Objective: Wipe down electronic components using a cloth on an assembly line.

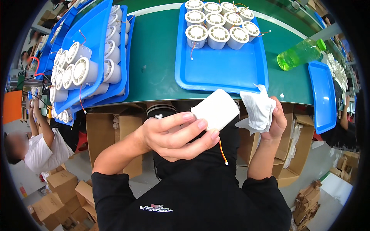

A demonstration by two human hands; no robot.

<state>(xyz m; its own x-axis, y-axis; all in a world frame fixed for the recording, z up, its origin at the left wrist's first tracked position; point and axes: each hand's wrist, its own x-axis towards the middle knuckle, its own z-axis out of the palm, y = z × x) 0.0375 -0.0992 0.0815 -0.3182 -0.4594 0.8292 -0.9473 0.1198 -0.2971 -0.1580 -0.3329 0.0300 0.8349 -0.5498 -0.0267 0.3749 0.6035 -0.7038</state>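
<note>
My left hand grips a white cylindrical fan unit, tilted in front of me just off the table's near edge. Red and yellow wires with a small white plug dangle below it. Pinched in my right hand is a crumpled white cloth, held a little apart from the unit. Beyond my hands, a blue tray on the green table carries several similar white units in rows at its far end, grilles up and some wires showing.
Stacked blue trays full of white units stand at the left. A bottle of green liquid lies tilted at the right, near another blue tray. Open cardboard boxes sit under the table. A person in white works at far left.
</note>
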